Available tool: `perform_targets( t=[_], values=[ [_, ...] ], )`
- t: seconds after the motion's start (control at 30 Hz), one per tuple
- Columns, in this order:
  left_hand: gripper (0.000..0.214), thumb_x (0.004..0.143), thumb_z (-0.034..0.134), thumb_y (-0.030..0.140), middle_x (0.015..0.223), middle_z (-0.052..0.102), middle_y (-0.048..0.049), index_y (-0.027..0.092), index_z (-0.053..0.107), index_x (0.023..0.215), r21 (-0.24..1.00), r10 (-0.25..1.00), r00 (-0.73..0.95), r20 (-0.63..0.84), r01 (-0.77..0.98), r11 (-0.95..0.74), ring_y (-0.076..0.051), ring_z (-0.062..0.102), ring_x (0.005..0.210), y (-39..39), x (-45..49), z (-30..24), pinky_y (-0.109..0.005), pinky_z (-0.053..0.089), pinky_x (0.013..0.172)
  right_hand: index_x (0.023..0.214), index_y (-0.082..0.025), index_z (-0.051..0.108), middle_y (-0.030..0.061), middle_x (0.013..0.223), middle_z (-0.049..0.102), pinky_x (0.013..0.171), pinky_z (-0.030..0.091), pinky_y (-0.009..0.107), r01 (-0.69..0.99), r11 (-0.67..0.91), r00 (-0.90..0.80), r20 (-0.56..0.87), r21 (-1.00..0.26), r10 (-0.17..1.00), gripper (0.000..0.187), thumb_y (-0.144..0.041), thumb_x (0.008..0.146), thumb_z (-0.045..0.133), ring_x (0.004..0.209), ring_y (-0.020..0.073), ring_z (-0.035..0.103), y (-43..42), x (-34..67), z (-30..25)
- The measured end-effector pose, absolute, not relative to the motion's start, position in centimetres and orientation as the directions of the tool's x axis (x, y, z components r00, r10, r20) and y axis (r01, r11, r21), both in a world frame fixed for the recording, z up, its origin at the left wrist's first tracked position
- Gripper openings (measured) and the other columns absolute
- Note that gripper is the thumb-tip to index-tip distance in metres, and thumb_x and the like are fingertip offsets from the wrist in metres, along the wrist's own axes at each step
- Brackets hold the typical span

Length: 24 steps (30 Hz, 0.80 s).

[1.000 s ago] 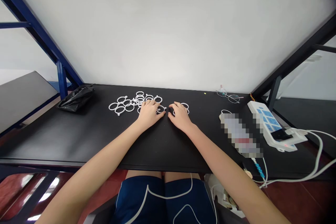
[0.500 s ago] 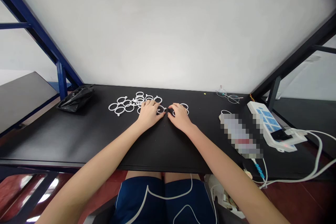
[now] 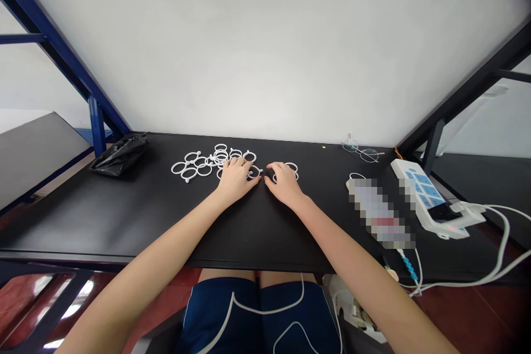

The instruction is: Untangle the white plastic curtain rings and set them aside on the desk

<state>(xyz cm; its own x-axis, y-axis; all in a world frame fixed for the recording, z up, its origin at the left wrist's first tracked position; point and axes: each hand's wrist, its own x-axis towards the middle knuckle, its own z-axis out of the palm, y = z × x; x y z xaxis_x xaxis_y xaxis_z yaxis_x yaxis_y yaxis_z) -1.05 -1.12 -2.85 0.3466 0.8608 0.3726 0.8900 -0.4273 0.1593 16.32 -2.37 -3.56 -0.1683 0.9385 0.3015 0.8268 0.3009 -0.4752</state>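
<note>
Several white rings [image 3: 204, 170], each with a small knob, lie in a loose cluster on the black desk [image 3: 265, 227], left of centre. My left hand [image 3: 234, 177] rests over the right part of that cluster, thumb spread from the fingers, and hides some rings beneath it. Just past its thumb a single white ring [image 3: 256, 177] shows. Across a narrow gap, my right hand [image 3: 284, 182] curves over a smaller group of white rings [image 3: 292, 166], its thumb and forefinger apart. Neither hand lifts a ring.
A black plastic bag [image 3: 120, 156] sits at the desk's left end. To the right are glasses [image 3: 360, 150], a blurred phone-like device [image 3: 379, 213] on a cable, and a white power strip [image 3: 427, 193] with plugged-in cables. A wall [image 3: 265, 55] rises behind the desk.
</note>
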Motion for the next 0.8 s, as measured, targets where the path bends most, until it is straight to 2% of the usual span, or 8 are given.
perform_targets(
  t=[0.23,0.37,0.57,0.8],
  values=[
    [0.039,0.085,0.06,0.041,0.109,0.065,-0.0122,0.017,0.062,0.116,0.173,0.854,0.347,0.389,0.883,-0.437,-0.031,0.055,0.106,-1.1,-1.0,-3.0,-0.047,0.039,0.095,0.096,-0.02,0.063,0.0077,0.108,0.066,0.099,0.035,0.044,0.821,0.329,-0.145,0.385,-0.467,0.911,0.012,-0.022,0.086,0.055,0.104,0.0254,0.058,-2.2,16.5,-3.1],
    [0.037,0.087,0.057,0.035,0.114,0.062,-0.0123,0.016,0.06,0.118,0.191,0.84,0.354,0.411,0.868,-0.459,-0.031,0.053,0.11,-1.1,-1.1,-3.0,-0.046,0.038,0.097,0.094,-0.02,0.065,0.0064,0.101,0.067,0.096,0.037,0.041,0.856,0.239,-0.064,0.366,-0.457,0.928,0.012,-0.024,0.087,0.055,0.097,0.0244,0.058,-2.0,17.2,-2.4],
    [0.034,0.086,0.053,0.027,0.119,0.06,-0.0111,0.017,0.059,0.118,0.198,0.82,0.377,0.432,0.847,-0.493,-0.03,0.051,0.114,-1.1,-1.2,-3.2,-0.046,0.036,0.101,0.096,-0.02,0.066,0.0079,0.101,0.067,0.096,0.035,0.044,0.925,0.117,-0.001,0.305,-0.362,0.952,0.015,-0.026,0.087,0.055,0.096,0.0263,0.058,-1.9,17.9,-2.2],
    [0.029,0.087,0.052,0.025,0.114,0.062,-0.0093,0.019,0.061,0.114,0.204,0.826,0.393,0.405,0.841,-0.501,-0.029,0.053,0.11,-1.1,-1.2,-3.1,-0.046,0.036,0.101,0.089,-0.02,0.066,0.0055,0.093,0.07,0.089,0.041,0.039,0.89,0.178,-0.052,0.295,-0.419,0.954,0.016,-0.013,0.083,0.053,0.093,0.0228,0.062,-1.3,18.3,-2.6]
  ],
)
